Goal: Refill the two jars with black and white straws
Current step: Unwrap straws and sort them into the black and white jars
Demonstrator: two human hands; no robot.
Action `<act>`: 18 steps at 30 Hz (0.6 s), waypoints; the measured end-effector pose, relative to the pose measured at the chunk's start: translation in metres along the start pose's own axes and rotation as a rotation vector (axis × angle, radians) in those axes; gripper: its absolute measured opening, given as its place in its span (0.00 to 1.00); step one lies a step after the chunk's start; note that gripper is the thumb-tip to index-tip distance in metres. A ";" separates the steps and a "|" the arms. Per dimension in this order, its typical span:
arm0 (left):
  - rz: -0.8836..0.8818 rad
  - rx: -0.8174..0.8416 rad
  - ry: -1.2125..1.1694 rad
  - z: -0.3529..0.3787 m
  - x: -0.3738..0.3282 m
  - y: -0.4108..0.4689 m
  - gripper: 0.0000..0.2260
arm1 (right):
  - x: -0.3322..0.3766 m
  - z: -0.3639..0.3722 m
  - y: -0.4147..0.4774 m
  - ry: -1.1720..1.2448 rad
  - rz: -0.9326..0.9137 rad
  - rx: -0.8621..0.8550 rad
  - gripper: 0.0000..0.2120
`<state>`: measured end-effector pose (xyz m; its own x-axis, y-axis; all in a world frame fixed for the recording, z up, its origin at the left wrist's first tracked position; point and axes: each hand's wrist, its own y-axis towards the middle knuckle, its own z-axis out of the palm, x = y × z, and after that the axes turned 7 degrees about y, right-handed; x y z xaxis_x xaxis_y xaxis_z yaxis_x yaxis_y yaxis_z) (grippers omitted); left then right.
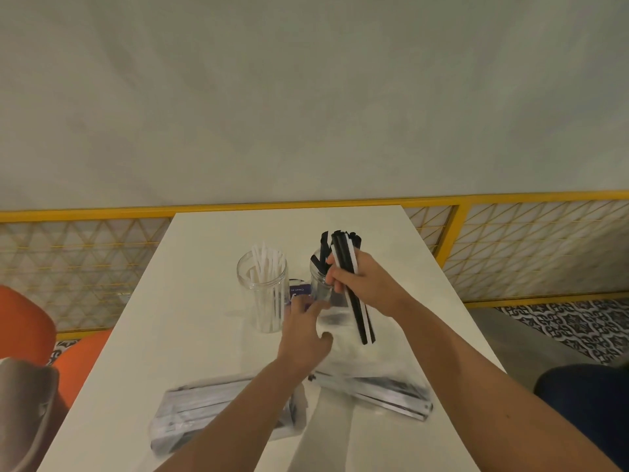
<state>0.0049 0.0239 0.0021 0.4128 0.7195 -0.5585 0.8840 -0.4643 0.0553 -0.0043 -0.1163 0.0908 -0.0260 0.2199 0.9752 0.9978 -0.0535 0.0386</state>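
Two clear jars stand mid-table. The left jar (263,291) holds several white straws. The right jar (320,284) holds a few black straws and is partly hidden by my hands. My right hand (366,284) grips a bundle of black straws (350,284) with a white one among them, held upright just right of that jar. My left hand (303,330) reaches toward the base of the right jar, fingers extended and touching it. Two clear plastic packs of straws lie near me: one at the left (204,413), one at the right (377,390).
The white table (190,335) runs away from me to a yellow lattice railing (510,250). A small blue card (299,291) stands between the jars. An orange seat (75,362) sits to the left, patterned floor to the right.
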 end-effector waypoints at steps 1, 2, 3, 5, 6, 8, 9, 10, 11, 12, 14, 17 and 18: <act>0.037 -0.035 -0.096 -0.007 -0.006 0.000 0.24 | 0.005 0.000 0.001 0.029 -0.012 -0.005 0.05; 0.051 -0.039 -0.212 -0.013 -0.012 0.001 0.24 | 0.008 -0.001 0.001 0.061 -0.018 -0.007 0.06; 0.039 0.003 -0.330 -0.022 -0.019 0.001 0.25 | 0.011 -0.001 0.002 0.090 -0.020 -0.007 0.06; -0.008 0.194 -0.600 -0.036 -0.029 0.002 0.26 | 0.015 0.000 0.003 0.157 -0.019 -0.008 0.07; -0.014 0.290 -0.733 -0.041 -0.033 0.004 0.27 | 0.016 0.002 0.004 0.200 -0.017 -0.008 0.07; -0.019 0.372 -0.873 -0.048 -0.036 0.006 0.23 | 0.019 0.005 0.006 0.302 0.001 -0.012 0.06; -0.031 0.365 -0.907 -0.051 -0.037 0.006 0.18 | 0.020 0.007 0.007 0.358 0.010 -0.015 0.06; -0.055 0.349 -0.927 -0.053 -0.038 0.005 0.13 | 0.021 0.009 0.007 0.404 0.016 -0.013 0.04; -0.079 0.337 -0.940 -0.054 -0.038 0.004 0.10 | 0.021 0.012 0.008 0.433 0.021 -0.005 0.03; -0.097 0.332 -0.948 -0.053 -0.037 0.003 0.09 | 0.022 0.014 0.008 0.445 0.026 0.008 0.02; -0.116 0.308 -0.949 -0.051 -0.034 0.002 0.09 | 0.022 0.019 0.008 0.452 0.047 0.013 0.04; -0.152 0.266 -0.951 -0.049 -0.028 0.002 0.11 | 0.017 0.023 0.009 0.437 0.100 -0.031 0.12; -0.159 0.270 -0.962 -0.050 -0.027 0.002 0.12 | 0.015 0.024 0.009 0.430 0.118 -0.041 0.14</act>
<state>0.0069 0.0294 0.0582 -0.1632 0.1167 -0.9797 0.7851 -0.5860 -0.2006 0.0057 -0.0906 0.1009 0.0567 -0.2143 0.9751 0.9925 -0.0942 -0.0784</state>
